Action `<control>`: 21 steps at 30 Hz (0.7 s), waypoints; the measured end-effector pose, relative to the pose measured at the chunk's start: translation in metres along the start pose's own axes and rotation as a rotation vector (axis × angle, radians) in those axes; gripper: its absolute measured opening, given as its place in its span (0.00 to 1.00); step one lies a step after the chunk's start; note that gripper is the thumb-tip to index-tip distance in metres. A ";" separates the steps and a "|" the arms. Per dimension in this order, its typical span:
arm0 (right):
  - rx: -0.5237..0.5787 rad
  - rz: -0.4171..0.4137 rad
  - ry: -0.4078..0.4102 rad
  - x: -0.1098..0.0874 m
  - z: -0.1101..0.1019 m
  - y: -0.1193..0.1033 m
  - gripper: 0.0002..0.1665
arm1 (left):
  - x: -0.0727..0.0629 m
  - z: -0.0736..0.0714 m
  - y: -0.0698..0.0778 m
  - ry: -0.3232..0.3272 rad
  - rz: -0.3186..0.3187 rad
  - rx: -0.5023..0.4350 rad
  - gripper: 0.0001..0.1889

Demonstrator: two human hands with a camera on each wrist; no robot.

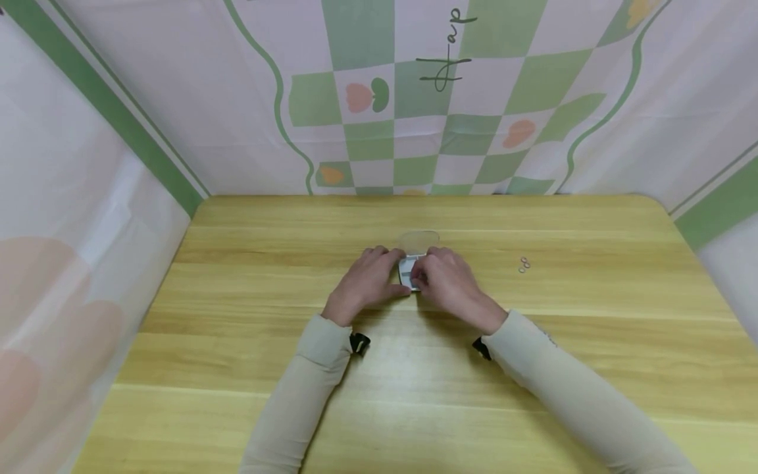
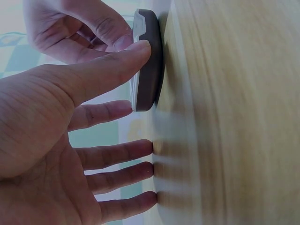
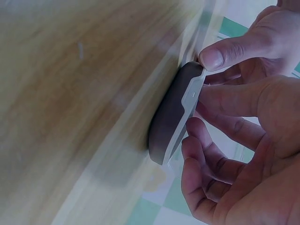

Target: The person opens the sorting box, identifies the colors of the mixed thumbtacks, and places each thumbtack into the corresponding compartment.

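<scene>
A small case (image 1: 406, 266) with a pale, divided inside and a dark brown base (image 3: 169, 119) lies on the table, its see-through lid (image 1: 420, 241) folded back. My left hand (image 1: 368, 278) holds the case between thumb and index finger, thumb on the near edge, index finger toward the far edge. In the left wrist view the other fingers of that hand (image 2: 42, 136) reach down to the tabletop. My right hand (image 1: 449, 280) has its fingers curled and the tips inside the case. Whether a small item sits between those fingertips is hidden.
Several tiny ring-shaped pieces (image 1: 524, 264) lie on the wooden table (image 1: 592, 276), to the right of the right hand. A patterned cloth (image 1: 367, 141) hangs behind the table's far edge, with more cloth at both sides.
</scene>
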State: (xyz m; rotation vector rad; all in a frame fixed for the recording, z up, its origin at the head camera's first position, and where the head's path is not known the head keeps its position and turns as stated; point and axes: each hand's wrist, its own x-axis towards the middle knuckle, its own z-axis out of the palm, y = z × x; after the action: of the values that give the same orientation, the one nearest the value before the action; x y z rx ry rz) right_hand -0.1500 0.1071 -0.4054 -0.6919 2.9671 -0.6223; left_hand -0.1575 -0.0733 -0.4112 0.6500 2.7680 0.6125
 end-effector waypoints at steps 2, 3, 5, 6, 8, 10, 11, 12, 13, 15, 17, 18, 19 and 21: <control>-0.001 -0.003 0.004 0.000 0.001 0.000 0.05 | 0.000 0.000 0.000 -0.002 -0.001 -0.001 0.35; -0.001 -0.005 0.008 0.000 0.001 0.001 0.05 | 0.000 0.000 0.000 -0.002 -0.001 0.000 0.35; -0.001 -0.005 0.009 0.000 0.002 0.001 0.05 | 0.000 0.000 0.000 -0.002 0.001 0.002 0.35; -0.001 -0.005 0.010 0.000 0.002 0.001 0.05 | 0.000 0.000 0.000 -0.002 0.001 0.005 0.35; -0.002 -0.005 0.011 0.000 0.002 0.001 0.05 | 0.000 0.000 0.000 0.000 0.002 0.007 0.35; -0.004 -0.002 0.009 0.000 0.003 0.001 0.05 | 0.000 0.000 0.000 0.002 0.003 0.007 0.35; -0.005 -0.002 0.008 0.000 0.003 0.001 0.05 | 0.000 0.000 0.000 0.003 0.003 0.007 0.35; -0.004 0.000 0.006 0.001 0.003 0.001 0.04 | 0.000 0.000 0.000 0.003 0.004 0.006 0.35; -0.005 0.002 0.005 0.000 0.002 0.001 0.04 | 0.000 0.000 0.000 0.005 0.005 0.006 0.35; -0.006 0.005 0.001 0.000 0.002 0.000 0.04 | -0.001 0.000 0.000 0.006 0.006 0.004 0.35; -0.007 0.008 -0.003 0.000 0.001 0.000 0.04 | -0.001 0.000 0.000 0.007 0.007 0.004 0.35; -0.005 0.009 -0.004 0.000 0.001 0.000 0.04 | -0.001 0.000 0.000 0.007 0.007 0.004 0.34; -0.005 0.009 -0.004 0.000 0.001 0.000 0.04 | 0.000 0.000 0.000 0.007 0.007 0.005 0.34; 0.000 0.008 -0.004 0.000 0.000 0.000 0.04 | 0.000 0.000 0.000 0.007 0.007 0.007 0.34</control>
State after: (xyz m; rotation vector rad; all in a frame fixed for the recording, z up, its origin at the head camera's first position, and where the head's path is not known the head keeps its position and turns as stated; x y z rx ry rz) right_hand -0.1495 0.1071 -0.4048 -0.6806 2.9642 -0.6203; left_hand -0.1574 -0.0737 -0.4113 0.6612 2.7766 0.6081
